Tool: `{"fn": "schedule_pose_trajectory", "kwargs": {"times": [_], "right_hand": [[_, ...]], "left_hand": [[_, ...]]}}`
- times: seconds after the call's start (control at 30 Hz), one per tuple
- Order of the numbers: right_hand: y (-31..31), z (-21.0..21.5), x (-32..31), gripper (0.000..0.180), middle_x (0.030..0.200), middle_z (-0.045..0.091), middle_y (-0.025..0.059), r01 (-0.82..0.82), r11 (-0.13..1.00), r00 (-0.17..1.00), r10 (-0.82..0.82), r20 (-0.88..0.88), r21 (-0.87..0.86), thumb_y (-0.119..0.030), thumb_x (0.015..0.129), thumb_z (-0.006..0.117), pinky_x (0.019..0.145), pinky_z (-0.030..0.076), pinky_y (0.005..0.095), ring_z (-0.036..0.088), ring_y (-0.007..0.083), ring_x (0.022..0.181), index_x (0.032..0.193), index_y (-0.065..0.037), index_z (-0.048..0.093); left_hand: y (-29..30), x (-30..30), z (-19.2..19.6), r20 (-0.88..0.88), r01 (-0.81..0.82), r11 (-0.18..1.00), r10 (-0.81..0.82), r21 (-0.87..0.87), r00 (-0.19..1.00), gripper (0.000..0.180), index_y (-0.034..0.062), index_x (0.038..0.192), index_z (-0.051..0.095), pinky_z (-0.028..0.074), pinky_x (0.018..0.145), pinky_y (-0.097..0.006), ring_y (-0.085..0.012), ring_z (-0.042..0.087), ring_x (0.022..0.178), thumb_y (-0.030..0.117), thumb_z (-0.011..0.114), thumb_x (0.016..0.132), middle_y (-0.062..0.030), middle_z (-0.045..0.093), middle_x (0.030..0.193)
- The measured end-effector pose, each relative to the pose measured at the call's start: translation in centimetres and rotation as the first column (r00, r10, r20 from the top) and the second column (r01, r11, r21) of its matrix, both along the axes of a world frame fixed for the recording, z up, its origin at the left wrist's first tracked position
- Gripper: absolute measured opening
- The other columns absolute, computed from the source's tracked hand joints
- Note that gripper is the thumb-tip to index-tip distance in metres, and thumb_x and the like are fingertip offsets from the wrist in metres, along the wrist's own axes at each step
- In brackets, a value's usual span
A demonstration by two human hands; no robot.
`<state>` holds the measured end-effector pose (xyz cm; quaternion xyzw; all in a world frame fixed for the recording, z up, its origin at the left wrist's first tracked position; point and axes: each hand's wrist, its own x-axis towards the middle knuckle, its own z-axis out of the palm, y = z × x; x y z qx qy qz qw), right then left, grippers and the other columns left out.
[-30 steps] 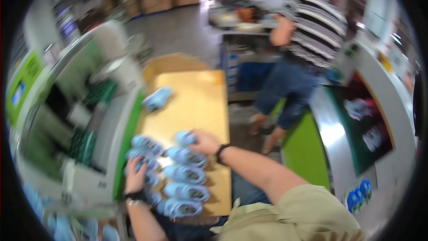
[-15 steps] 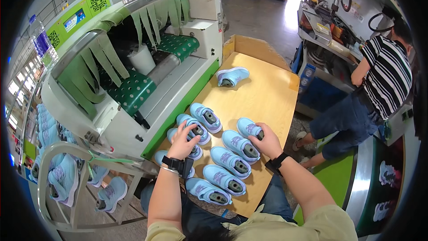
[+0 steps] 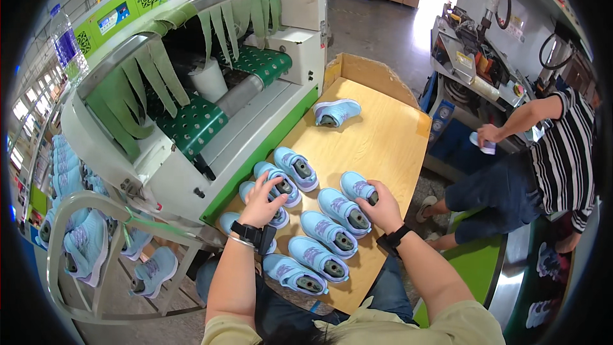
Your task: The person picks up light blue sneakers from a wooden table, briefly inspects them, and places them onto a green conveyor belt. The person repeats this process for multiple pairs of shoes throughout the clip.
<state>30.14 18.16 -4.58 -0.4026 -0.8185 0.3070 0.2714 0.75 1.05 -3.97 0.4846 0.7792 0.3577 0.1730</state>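
Light-blue sneakers with dark grey lasts inside lie in two slanting rows on a wooden board. In the right-hand row, my right hand (image 3: 383, 207) is closed round the heel of the farthest sneaker (image 3: 355, 183), thumb at its opening. Across the left-hand row reaches my left hand (image 3: 259, 202), its finger and thumb curled at the opening of a sneaker (image 3: 265, 170), second from the far end. The palm partly hides the sneaker below. Beyond that hand sits another sneaker (image 3: 299, 167), and one lies apart on its side (image 3: 336, 112) at the far left.
A white machine with green strip curtains and a perforated green conveyor (image 3: 198, 130) borders the board (image 3: 377, 134) on the left. More sneakers (image 3: 86, 246) hang on a metal rack (image 3: 60, 294) at lower left. A co-worker in a striped shirt (image 3: 565, 153) stands at right, holding a shoe.
My hands keep the same places on the sneakers. The view has shifted slightly. The co-worker has turned, and a hand with a light shoe now shows.
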Motion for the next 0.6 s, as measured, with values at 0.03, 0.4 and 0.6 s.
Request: {"fn": "schedule_pose_trajectory", "kwargs": {"times": [0.03, 0.4, 0.6], "right_hand": [[0.02, -0.09, 0.0, 0.057, 0.117, 0.062, 0.0207, -0.001, 1.0, 1.0, 0.001, -0.001, 0.004, -0.03, 0.079, 0.076, 0.092, 0.049, 0.0398, 0.061, 0.0352, 0.108, 0.124, -0.002, 0.056], [0.12, -0.15, -0.07, 0.055, 0.117, 0.062, 0.0203, -0.016, 1.0, 1.0, 0.016, 0.016, 0.018, -0.029, 0.079, 0.076, 0.092, 0.049, 0.0397, 0.061, 0.0359, 0.108, 0.123, -0.002, 0.056], [-0.06, 0.13, -0.11, 0.053, 0.115, 0.063, 0.0201, -0.019, 1.0, 1.0, 0.019, 0.01, 0.016, -0.028, 0.08, 0.076, 0.091, 0.049, 0.0405, 0.061, 0.0366, 0.107, 0.122, -0.003, 0.057]], "left_hand": [[-0.02, 0.03, 0.12, 0.007, 0.001, 1.0, -0.001, -0.001, 1.0, 0.053, 0.022, 0.131, 0.059, 0.029, 0.11, -0.048, -0.0396, 0.045, 0.128, 0.042, 0.07, 0.083, -0.0161, 0.037, 0.152], [-0.08, 0.02, 0.02, -0.009, 0.004, 1.0, -0.004, -0.009, 1.0, 0.053, 0.0222, 0.132, 0.058, 0.028, 0.11, -0.049, -0.0405, 0.043, 0.13, 0.043, 0.068, 0.084, -0.016, 0.036, 0.152], [-0.1, 0.05, -0.12, -0.003, 0.011, 1.0, -0.011, -0.008, 1.0, 0.054, 0.0225, 0.134, 0.057, 0.024, 0.112, -0.051, -0.0405, 0.041, 0.132, 0.044, 0.067, 0.085, -0.0157, 0.035, 0.153]]}}
